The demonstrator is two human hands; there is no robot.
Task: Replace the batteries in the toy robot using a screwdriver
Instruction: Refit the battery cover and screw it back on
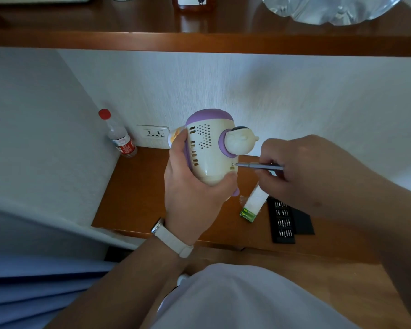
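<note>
**Desk nook: wood and white walls**

Brown wooden desk (138, 186) sits in a corner, with a white textured back wall (294, 96) and a white side wall (33, 127) on the left. Double socket (153, 134) in the back wall, just above the desk's rear edge. Glossy wooden shelf (199, 43) overhead. Light soft and even.

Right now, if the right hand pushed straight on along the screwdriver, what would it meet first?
The toy robot: the screwdriver in the right hand points left, its tip at a small hole in the cream shell held by the left hand. Seating depth unclear.
</note>
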